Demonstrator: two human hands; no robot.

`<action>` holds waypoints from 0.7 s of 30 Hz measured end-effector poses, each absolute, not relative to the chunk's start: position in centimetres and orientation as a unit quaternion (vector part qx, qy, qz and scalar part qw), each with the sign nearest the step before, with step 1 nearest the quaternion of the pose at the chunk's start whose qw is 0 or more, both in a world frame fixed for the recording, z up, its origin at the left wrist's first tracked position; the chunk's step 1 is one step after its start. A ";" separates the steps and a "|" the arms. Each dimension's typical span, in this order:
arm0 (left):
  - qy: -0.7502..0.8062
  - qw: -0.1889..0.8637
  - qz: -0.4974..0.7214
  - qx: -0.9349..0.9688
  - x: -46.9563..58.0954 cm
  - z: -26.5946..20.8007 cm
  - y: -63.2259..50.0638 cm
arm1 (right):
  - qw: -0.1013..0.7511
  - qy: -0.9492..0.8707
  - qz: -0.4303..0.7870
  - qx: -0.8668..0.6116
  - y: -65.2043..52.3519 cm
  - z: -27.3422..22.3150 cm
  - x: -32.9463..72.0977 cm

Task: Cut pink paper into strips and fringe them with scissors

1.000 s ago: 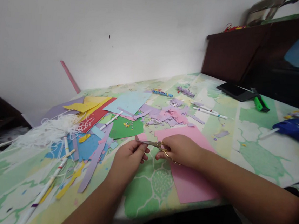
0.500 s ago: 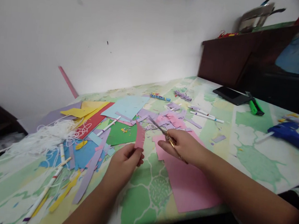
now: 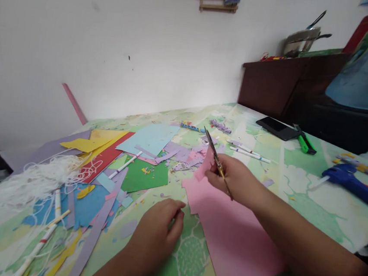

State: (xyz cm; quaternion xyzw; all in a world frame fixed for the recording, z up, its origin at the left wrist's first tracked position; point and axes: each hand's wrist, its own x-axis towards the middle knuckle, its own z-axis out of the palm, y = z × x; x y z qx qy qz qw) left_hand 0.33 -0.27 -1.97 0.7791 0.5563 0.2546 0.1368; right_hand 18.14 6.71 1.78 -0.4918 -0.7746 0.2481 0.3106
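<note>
My right hand (image 3: 235, 177) is closed around a pair of scissors (image 3: 218, 158) with gold handles, their blades pointing up and away. A small pink paper piece (image 3: 203, 166) stands at the fingertips of that hand, beside the blades; it appears pinched there. Under my right wrist lies a large pink sheet (image 3: 239, 239) with a notched corner. My left hand (image 3: 158, 229) is low over the tablecloth, left of the sheet. Its fingers are loosely bent, with a gap between thumb and forefinger and nothing seen in them.
Coloured paper, including a green sheet (image 3: 146, 175) and a light blue sheet (image 3: 153, 139), spreads leftward with white string (image 3: 36, 180). Markers (image 3: 249, 153) lie beyond my right hand. Further right are a black phone-like slab (image 3: 278, 127), a green cutter (image 3: 307, 143) and a blue glue gun (image 3: 355, 182).
The fringed pink strip has left my left hand, and a pink piece now shows at my right fingertips. My left hand is lower; the scissors point more upright. The view has tilted slightly upward.
</note>
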 end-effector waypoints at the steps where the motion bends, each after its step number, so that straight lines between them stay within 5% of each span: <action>1: 0.541 0.104 0.236 0.800 0.3 -2.1 -0.3 | 0.298 -0.773 0.186 -0.528 7.6 2.2 18.7; 6: 0.472 0.027 0.160 0.866 0.8 -2.3 -0.5 | 0.162 -0.738 -0.008 -0.655 13.3 2.6 21.3; 21: 0.451 0.040 -0.006 0.892 2.5 -2.1 -1.8 | 0.077 -0.795 0.037 -0.601 5.2 1.1 25.4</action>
